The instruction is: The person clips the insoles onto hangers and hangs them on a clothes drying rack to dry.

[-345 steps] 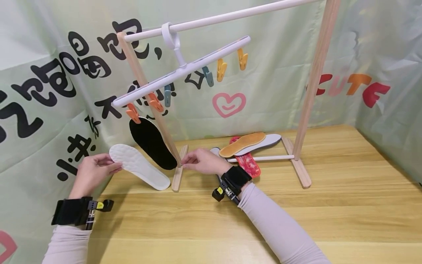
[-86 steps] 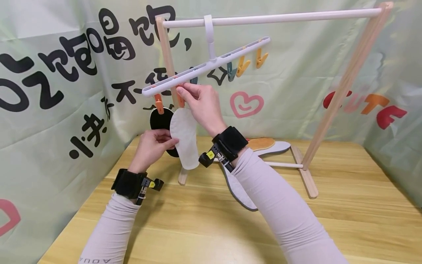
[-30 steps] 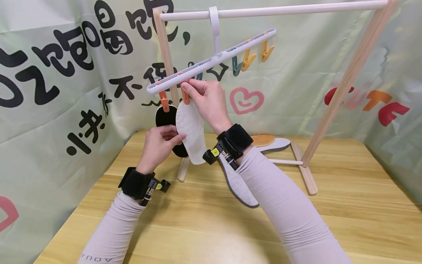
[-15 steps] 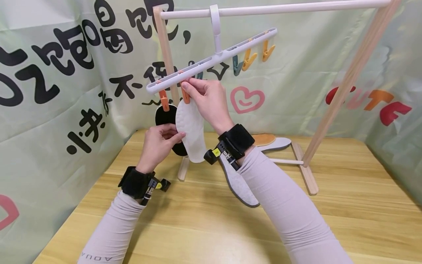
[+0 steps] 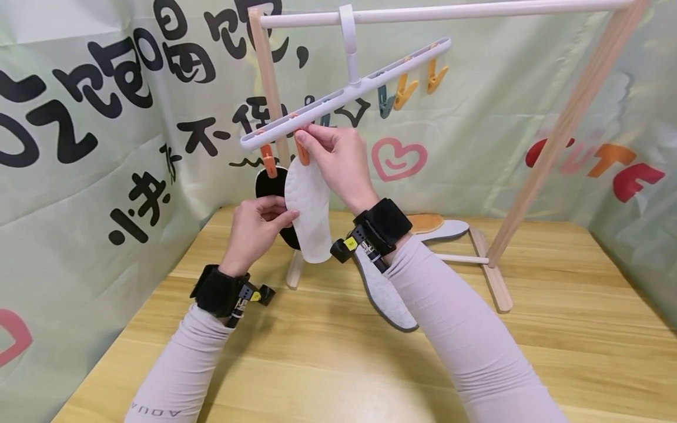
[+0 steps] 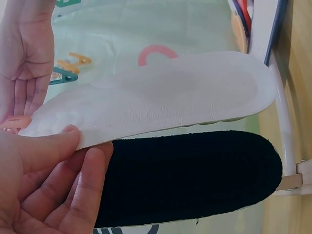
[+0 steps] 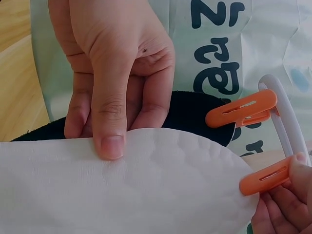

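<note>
My left hand (image 5: pixel 252 232) pinches the side edge of a white insole (image 5: pixel 312 226), thumb on its near face. At the insole's top, my right hand (image 5: pixel 344 164) pinches an orange clothespin (image 5: pixel 302 154) that hangs from the white clip hanger (image 5: pixel 353 91). In the right wrist view, the orange clothespin (image 7: pixel 265 176) overlaps the tip of the white insole (image 7: pixel 161 190). A black insole (image 5: pixel 268 183) hangs beside it from another orange clothespin (image 5: pixel 268 161), partly hidden by the left hand. Lower down, the black insole (image 6: pixel 195 175) shows fully behind the white one.
The hanger slants on the white rod (image 5: pixel 476 13) of a wooden-legged rack (image 5: pixel 566 129). Blue-green and yellow clothespins (image 5: pixel 404 94) hang to the right. On the table, a grey-edged insole (image 5: pixel 388 296) lies partly under the right arm, with an orange insole (image 5: pixel 427 223) behind.
Since the oldest frame, the white insole has been raised from low on the left to the second orange clothespin, which the right hand now pinches. Over the last second, both hands barely move.
</note>
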A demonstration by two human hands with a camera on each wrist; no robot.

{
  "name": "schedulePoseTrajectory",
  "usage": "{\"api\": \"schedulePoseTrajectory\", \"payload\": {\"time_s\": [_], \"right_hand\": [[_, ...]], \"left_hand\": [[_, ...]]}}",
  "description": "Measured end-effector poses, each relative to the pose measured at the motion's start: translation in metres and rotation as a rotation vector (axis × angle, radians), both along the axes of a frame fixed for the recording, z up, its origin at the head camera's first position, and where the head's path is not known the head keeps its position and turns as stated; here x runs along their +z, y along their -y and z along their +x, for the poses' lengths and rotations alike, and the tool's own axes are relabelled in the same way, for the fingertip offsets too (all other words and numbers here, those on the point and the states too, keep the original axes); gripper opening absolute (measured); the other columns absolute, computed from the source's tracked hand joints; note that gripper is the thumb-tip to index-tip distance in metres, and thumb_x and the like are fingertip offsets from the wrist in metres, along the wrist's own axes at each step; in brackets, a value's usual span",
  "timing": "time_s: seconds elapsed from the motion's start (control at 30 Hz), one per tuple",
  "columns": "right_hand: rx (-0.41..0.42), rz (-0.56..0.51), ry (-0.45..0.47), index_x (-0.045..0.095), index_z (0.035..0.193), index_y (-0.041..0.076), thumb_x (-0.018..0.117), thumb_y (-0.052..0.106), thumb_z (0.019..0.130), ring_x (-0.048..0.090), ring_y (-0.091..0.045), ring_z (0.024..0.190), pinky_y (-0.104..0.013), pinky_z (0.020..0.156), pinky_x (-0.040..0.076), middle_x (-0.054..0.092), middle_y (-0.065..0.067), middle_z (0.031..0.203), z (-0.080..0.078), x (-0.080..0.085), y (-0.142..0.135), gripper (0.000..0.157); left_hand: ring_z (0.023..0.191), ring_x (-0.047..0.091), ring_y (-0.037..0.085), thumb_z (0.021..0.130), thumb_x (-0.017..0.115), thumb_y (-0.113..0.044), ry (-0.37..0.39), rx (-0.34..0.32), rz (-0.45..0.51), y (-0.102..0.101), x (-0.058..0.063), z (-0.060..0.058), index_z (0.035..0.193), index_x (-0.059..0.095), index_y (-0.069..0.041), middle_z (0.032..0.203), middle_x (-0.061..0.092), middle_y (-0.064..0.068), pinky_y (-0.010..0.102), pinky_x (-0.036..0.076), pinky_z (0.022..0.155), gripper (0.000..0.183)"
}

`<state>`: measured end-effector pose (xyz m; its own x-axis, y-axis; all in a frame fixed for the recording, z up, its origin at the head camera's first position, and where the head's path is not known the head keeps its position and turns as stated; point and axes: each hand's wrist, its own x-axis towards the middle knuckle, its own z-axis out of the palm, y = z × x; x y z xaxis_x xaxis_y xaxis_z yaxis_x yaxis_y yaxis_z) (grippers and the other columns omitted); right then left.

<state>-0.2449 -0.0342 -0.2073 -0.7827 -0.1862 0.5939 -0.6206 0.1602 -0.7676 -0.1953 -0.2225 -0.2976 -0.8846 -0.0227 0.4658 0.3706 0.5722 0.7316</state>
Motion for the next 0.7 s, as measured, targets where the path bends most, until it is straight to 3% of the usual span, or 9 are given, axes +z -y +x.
{"api": "schedulePoseTrajectory", "payload": {"time_s": [0.3, 0.7], "right_hand": [[-0.008, 0.008, -0.013, 0.080, 0.128, 0.013, 0.075, 0.026, 0.102, 0.066, -0.010, 0.091, -0.025, 0.062, 0.034, 0.083, -0.007, 0.114, -0.0010, 0.0004, 0.0004, 0.029], [0.006, -0.012, -0.011, 0.079, 0.129, 0.013, 0.076, 0.026, 0.102, 0.074, -0.010, 0.103, -0.024, 0.064, 0.042, 0.082, -0.008, 0.115, -0.0022, -0.0003, 0.0018, 0.031]], "left_hand": [[0.077, 0.077, 0.010, 0.096, 0.084, -0.017, -0.020, -0.001, 0.011, -0.0006, -0.0024, -0.0012, 0.108, 0.081, -0.003, 0.095, 0.082, 0.015, 0.016, 0.057, 0.068, 0.019], [0.076, 0.076, 0.009, 0.095, 0.084, -0.018, -0.064, 0.004, 0.035, -0.0017, -0.0029, -0.0026, 0.105, 0.082, -0.004, 0.093, 0.082, 0.014, 0.015, 0.058, 0.070, 0.018]]}}
